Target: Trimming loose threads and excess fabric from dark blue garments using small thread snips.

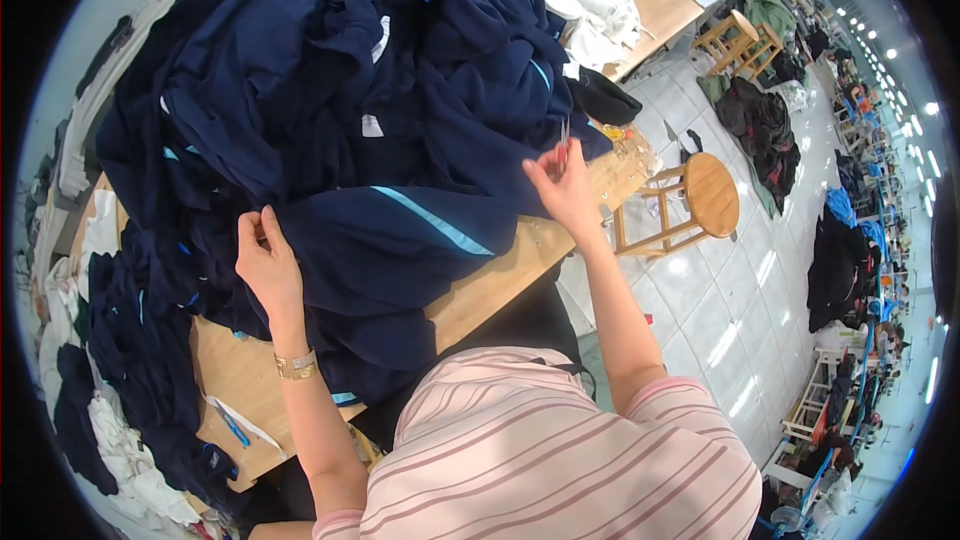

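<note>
Navy garment (pixel 380 255) in left hand (pixel 268 265), wood strip (pixel 522 252) along table edge (pixel 485 302).

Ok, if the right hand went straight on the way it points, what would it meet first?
Probably the navy pile, which lies beyond the right hand and its pointed tool in this view; how high the hand is above the pile is unclear.

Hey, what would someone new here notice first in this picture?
Heaped navy cloth covers much of the table, a light-blue stripe bright near its front. The left hand pinches the cloth; the right hand, farther right, holds a small pointed tool, tip up. A round stool stands on the floor beside the table.
</note>
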`<action>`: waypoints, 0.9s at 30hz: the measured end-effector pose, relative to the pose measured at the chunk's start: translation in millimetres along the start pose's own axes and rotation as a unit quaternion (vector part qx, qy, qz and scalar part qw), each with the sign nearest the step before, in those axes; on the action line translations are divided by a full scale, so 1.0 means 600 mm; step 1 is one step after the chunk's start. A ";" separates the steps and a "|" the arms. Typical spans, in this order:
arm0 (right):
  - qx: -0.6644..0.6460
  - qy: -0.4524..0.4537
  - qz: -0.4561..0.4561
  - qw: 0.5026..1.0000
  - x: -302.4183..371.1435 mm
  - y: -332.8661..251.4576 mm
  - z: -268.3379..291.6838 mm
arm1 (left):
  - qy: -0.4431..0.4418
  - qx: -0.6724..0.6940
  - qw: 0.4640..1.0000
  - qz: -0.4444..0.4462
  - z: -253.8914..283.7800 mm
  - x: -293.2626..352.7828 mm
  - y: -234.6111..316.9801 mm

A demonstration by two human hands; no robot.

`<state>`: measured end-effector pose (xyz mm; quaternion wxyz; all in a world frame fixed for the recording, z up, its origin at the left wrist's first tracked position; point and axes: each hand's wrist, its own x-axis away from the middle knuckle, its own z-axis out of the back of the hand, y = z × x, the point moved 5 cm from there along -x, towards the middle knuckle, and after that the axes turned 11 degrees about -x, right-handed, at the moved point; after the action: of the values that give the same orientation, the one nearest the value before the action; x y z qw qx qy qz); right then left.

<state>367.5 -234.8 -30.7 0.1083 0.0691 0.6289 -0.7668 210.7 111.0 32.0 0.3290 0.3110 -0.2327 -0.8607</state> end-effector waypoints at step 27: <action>-0.365 0.104 -0.131 0.916 -0.027 -0.025 -0.007 | 0.008 0.000 0.999 -0.037 -0.016 -0.016 -0.010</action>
<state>379.0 -226.5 -13.3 -0.0415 0.0215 0.8760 -0.4800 220.6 120.1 25.5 0.2989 0.3258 -0.2183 -0.8700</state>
